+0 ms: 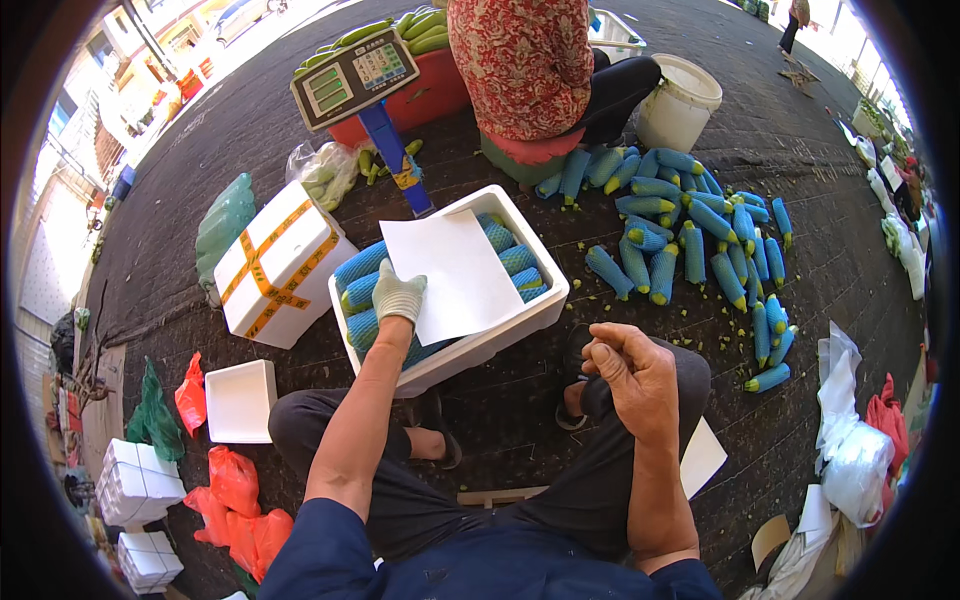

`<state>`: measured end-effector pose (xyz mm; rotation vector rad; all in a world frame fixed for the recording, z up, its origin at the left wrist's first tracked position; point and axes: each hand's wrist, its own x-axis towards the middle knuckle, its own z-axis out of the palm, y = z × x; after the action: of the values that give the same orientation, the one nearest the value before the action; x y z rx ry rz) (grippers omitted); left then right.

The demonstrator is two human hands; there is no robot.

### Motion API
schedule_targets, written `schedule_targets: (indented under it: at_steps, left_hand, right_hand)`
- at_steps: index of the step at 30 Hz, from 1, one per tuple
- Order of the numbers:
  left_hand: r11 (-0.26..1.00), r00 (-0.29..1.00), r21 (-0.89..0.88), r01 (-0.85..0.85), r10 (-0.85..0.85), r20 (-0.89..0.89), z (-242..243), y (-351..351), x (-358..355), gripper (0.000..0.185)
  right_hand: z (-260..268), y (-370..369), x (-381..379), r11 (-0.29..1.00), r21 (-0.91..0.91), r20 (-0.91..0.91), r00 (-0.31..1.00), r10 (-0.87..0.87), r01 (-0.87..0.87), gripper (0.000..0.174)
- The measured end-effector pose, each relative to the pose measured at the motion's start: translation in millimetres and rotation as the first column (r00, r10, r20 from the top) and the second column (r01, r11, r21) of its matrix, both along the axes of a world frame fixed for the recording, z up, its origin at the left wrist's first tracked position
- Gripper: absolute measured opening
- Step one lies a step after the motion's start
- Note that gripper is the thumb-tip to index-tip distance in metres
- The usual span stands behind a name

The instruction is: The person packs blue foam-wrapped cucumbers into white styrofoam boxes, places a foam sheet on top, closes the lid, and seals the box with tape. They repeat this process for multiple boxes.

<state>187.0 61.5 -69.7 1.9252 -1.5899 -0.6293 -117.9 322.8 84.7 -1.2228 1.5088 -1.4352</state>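
Note:
My left hand [397, 296], in a pale knitted glove, is at the left edge of a white sheet [457, 274], its thumb over the sheet. The fingertips are partly hidden. Beneath the sheet, a white foam box [480, 351] holds green, squash-like vegetables in blue foam netting [361, 262]. My right hand [634, 371] is bare and raised near my right knee. Its fingers are curled towards the thumb, and nothing shows in it. More netted vegetables [694, 251] lie heaped on the dark ground ahead to the right.
A taped foam box [289, 266] stands left of the open one. Behind are a digital scale [356, 79], a red tub [427, 90], a seated person [525, 67] and a white bucket [679, 101]. A foam lid [240, 401] and red bags [240, 502] lie at left.

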Motion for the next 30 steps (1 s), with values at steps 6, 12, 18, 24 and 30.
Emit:
schedule_targets:
  at_steps: [6, 12, 18, 24, 30]
  left_hand:
    - [0.996, 0.999, -0.088, 0.015, -0.012, 0.035, -6, 15, -8, 0.051]
    - [0.99, 0.983, -0.102, -0.101, 0.115, 0.143, 8, 29, 11, 0.081]
    - [0.773, 0.786, -0.428, 0.469, -0.144, 0.601, 65, 63, -34, 0.069]
    - [0.642, 0.474, 0.037, 0.766, -0.602, 0.642, 56, 27, -111, 0.077]
    - [0.63, 0.381, 0.186, 0.754, -0.65, 0.658, -11, -21, -96, 0.084]
  right_hand:
    - [-3, 7, -8, 0.998, -0.042, -0.013, 0.999, 0.045, -0.045, 0.029]
    - [11, 14, -11, 0.994, -0.066, -0.084, 0.993, 0.078, -0.084, 0.026]
    - [23, 46, -58, 0.951, -0.271, 0.105, 0.987, -0.122, 0.147, 0.024]
    - [-72, -17, -177, 0.85, 0.028, 0.144, 0.84, -0.524, 0.526, 0.024]
    - [-296, -103, -263, 0.8, 0.234, -0.243, 0.83, -0.502, 0.553, 0.03]
